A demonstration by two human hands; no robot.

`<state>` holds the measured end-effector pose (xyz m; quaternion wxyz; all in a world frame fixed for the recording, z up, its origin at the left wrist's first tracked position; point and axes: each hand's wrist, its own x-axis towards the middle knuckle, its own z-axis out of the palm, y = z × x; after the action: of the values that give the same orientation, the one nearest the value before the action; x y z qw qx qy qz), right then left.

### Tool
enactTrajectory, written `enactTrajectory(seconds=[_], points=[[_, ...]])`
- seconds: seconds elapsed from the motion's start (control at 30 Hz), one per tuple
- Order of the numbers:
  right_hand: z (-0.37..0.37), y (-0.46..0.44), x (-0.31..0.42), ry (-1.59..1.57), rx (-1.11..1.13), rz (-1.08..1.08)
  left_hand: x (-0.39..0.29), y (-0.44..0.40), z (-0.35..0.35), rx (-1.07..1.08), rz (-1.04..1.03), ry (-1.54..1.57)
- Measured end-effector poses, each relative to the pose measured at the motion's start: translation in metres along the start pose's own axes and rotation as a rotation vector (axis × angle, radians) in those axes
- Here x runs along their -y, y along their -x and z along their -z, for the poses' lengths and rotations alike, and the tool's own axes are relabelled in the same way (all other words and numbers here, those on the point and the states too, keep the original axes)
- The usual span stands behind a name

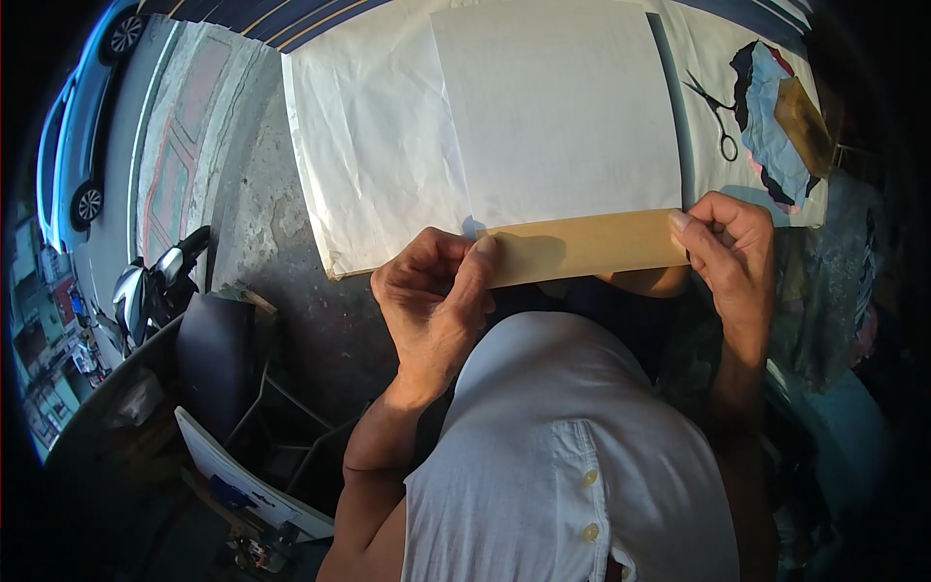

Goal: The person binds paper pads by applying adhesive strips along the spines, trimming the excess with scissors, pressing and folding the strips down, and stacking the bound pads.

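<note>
A flat tan strip (592,247), paper or tape by its look, runs along the near edge of a large white sheet (572,116). My left hand (432,296) pinches the strip's left end between thumb and fingers. At the right end, my right hand (727,252) grips it the same way, with the thumb on top. The strip is held straight between both hands, and its lower edge hangs past the work surface. Whether it is stuck to the sheet I cannot tell. Beneath the sheet lies a wrinkled pale covering (373,145).
Black scissors (720,116) lie partly open right of the sheet. Beside them are fabric scraps (771,121) and a brown piece (803,126). A dark chair (215,359) stands at lower left. Farther left are a motorbike (150,286) and a blue car (78,136) on the street.
</note>
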<state>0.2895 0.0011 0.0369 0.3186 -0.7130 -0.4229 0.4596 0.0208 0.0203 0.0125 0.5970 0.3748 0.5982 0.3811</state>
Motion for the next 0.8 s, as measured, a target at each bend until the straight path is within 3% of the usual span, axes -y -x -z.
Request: enactTrajectory(seconds=[0.2,0.37,0.53,0.6,0.67,0.73,0.8], points=[[-0.001,-0.002,-0.003,0.033,0.008,0.051,0.001,-0.002,-0.001,0.007,0.010,0.022],[0.006,-0.007,-0.008,0.123,0.047,0.086,-0.002,-0.007,0.004,-0.001,-0.031,-0.188],[0.006,-0.003,-0.009,0.255,-0.060,0.102,-0.010,-0.003,0.004,-0.030,-0.038,-0.309],[0.005,0.001,-0.016,0.299,-0.284,0.231,-0.010,0.002,0.007,-0.123,-0.247,-0.564],[0.003,0.013,-0.011,0.236,-0.346,0.195,-0.007,0.009,0.006,-0.315,-0.387,-0.549],[-0.011,0.026,-0.008,0.177,-0.436,0.624,0.003,0.012,0.016,-0.327,-0.425,-0.707],[-0.023,0.039,0.001,0.408,-0.255,0.938,0.005,0.009,0.011,0.048,-1.190,-0.600]])
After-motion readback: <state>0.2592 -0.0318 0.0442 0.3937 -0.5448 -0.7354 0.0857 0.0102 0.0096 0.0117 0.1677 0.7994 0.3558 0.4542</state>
